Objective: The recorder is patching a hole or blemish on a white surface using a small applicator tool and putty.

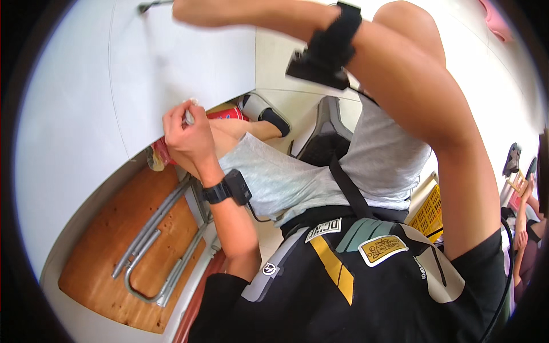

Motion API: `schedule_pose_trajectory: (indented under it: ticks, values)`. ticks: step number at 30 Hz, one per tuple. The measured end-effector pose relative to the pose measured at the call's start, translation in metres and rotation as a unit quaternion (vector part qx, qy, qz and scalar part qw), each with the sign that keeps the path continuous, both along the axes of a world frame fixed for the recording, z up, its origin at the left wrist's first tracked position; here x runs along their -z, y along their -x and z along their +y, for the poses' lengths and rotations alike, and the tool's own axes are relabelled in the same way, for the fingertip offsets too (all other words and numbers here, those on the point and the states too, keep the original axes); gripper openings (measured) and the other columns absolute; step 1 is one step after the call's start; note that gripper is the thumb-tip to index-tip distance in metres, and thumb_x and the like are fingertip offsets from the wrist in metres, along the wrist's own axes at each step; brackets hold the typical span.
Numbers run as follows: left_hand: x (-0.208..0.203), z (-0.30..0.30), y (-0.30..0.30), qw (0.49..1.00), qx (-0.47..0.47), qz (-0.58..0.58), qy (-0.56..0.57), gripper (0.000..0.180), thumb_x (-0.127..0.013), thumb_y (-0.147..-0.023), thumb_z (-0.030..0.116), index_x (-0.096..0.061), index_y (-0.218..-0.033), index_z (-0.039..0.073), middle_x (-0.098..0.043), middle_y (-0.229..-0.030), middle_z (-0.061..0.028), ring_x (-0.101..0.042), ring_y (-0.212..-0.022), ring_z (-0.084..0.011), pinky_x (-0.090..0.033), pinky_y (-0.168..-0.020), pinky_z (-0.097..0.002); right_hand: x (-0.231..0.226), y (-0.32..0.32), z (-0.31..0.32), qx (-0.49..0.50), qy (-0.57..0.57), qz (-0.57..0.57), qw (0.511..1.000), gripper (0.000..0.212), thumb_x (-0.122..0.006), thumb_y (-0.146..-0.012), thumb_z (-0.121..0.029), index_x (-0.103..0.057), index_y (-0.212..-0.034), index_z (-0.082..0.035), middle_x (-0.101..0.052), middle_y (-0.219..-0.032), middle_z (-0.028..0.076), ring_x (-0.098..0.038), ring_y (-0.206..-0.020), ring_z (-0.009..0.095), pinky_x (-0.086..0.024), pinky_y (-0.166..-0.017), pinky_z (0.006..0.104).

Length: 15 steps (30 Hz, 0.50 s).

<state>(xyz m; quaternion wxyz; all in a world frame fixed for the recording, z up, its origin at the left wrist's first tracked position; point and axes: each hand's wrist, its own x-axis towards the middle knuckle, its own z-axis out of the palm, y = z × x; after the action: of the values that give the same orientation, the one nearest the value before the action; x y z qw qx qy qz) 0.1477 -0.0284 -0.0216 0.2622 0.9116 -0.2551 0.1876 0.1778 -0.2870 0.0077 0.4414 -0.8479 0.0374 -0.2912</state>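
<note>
My left hand (187, 136) is closed in a pinch at the edge of the white panel (74, 108). Between its thumb and fingers shows a small whitish, silvery thing (190, 114), too small to name. Across the top reaches my right arm, its hand (200, 12) blurred and cut off by the upper edge. From that hand sticks out a thin dark rod-like tool (146, 7) with a rounded end, held over the panel. The fingers on it are mostly out of view. A black band with a small box sits on each wrist.
Below the panel's edge is a brown wooden board (103, 251) with folded metal tube legs (143, 246). A red package (229, 114) lies by my foot (266, 114). A black seat-like object (326, 134) stands between my legs; a yellow basket (426, 211) and another person (523, 234) are at right.
</note>
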Motion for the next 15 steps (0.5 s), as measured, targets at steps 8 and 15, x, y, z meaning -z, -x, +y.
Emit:
schedule_pose_trajectory:
  ticks: [8,15]
  values:
    - [0.006,-0.017,0.001,0.999,0.026,0.006,0.02,0.007,-0.07,-0.078,-0.002,-0.074,-0.084,-0.002,-0.068,-0.085,-0.0101,-0.065,-0.07,-0.0211,-0.052,-0.06,-0.029,0.017,-0.029,-0.033,-0.032,0.178,0.013,0.984,0.028,-0.056,-0.085,-0.012,-0.07,-0.073,0.009,-0.066,-0.077,0.035,-0.069,-0.075,0.048,-0.055,-0.071,0.0513]
    - [-0.003,0.008,0.0,0.999,0.004,-0.014,-0.03,0.008,-0.07,-0.078,-0.002,-0.074,-0.085,-0.001,-0.068,-0.085,-0.0108,-0.066,-0.073,-0.0228,-0.055,-0.065,-0.0317,0.013,-0.021,0.033,-0.108,0.046,0.032,0.993,0.028,-0.058,-0.083,-0.015,-0.07,-0.08,0.01,-0.067,-0.082,0.034,-0.069,-0.077,0.05,-0.057,-0.075,0.0506]
